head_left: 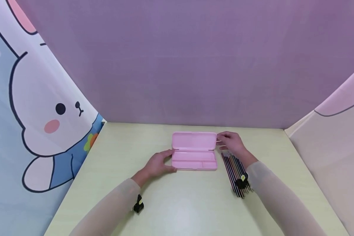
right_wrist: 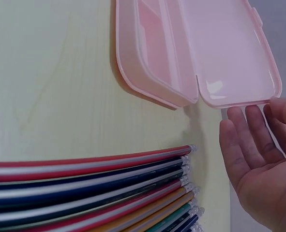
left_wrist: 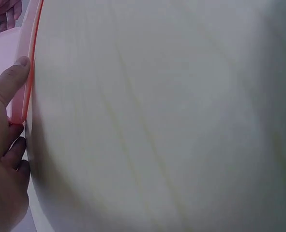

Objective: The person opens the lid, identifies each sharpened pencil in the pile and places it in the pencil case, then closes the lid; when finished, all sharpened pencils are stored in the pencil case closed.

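Observation:
A pink pencil case (head_left: 194,156) lies open on the table, its lid (head_left: 194,141) folded back and its divided tray showing bare compartments. My left hand (head_left: 157,165) grips the case's left end; in the left wrist view the thumb (left_wrist: 18,72) presses the rim and the other fingers curl below it. At the lid's far right corner, my right hand (head_left: 232,143) holds the edge, thumb in front and fingertips partly hidden behind. Below that hand lies a row of striped pencils (right_wrist: 84,186) in red, dark blue, orange and green.
The pale wooden table (head_left: 191,203) ends at a purple backdrop (head_left: 191,65). A cloth with a cartoon rabbit (head_left: 47,98) hangs on the left, and a pale cloth (head_left: 336,147) on the right. My right forearm passes over part of the pencils.

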`<state>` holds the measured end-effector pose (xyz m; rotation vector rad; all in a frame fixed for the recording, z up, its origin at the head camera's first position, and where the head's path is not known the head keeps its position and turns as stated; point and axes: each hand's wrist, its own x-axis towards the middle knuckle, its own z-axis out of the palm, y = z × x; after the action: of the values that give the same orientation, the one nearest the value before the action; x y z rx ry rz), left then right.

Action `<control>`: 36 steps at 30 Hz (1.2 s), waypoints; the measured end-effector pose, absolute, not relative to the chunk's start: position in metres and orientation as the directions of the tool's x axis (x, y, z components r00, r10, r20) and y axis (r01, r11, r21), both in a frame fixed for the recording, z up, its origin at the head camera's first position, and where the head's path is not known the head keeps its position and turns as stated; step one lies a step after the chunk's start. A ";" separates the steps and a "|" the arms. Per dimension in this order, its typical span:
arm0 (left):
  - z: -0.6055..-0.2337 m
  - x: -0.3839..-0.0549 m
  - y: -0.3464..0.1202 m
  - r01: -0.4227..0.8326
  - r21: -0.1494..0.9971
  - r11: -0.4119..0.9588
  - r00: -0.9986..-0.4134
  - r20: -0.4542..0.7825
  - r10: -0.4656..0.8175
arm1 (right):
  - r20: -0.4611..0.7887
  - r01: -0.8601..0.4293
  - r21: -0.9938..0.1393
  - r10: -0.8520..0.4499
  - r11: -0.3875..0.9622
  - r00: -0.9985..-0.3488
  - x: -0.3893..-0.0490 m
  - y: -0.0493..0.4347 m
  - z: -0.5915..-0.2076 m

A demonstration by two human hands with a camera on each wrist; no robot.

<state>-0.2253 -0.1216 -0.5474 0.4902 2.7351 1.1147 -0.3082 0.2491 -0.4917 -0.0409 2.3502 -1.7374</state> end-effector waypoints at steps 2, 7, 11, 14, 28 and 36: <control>-0.546 -0.226 -0.122 0.244 0.686 0.686 -0.937 -0.015 0.348 | -0.161 0.112 -0.949 -0.150 0.294 -0.975 -0.309 0.249 -0.493; -0.544 -0.226 -0.121 0.245 0.666 0.705 -0.940 -0.015 0.341 | -0.191 0.142 -0.944 -0.143 0.296 -0.971 -0.310 0.247 -0.495; -0.542 -0.226 -0.119 0.251 0.668 0.701 -0.937 -0.013 0.348 | -0.231 0.186 -0.931 -0.112 0.314 -0.966 -0.311 0.245 -0.498; -0.541 -0.227 -0.119 0.252 0.675 0.693 -0.937 -0.009 0.350 | -0.250 0.206 -0.921 -0.097 0.332 -0.963 -0.311 0.243 -0.499; -0.537 -0.231 -0.123 0.183 0.672 0.717 -0.947 -0.074 0.311 | -0.305 0.267 -0.891 -0.048 0.368 -0.951 -0.316 0.236 -0.498; -0.532 -0.232 -0.120 0.175 0.642 0.747 -0.947 -0.096 0.305 | -0.330 0.274 -0.894 -0.105 0.355 -0.938 -0.319 0.241 -0.494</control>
<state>-0.2317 -0.1200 -0.5318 0.3826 2.7505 0.9816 -0.3190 0.2414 -0.4945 0.1489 2.2923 -1.6084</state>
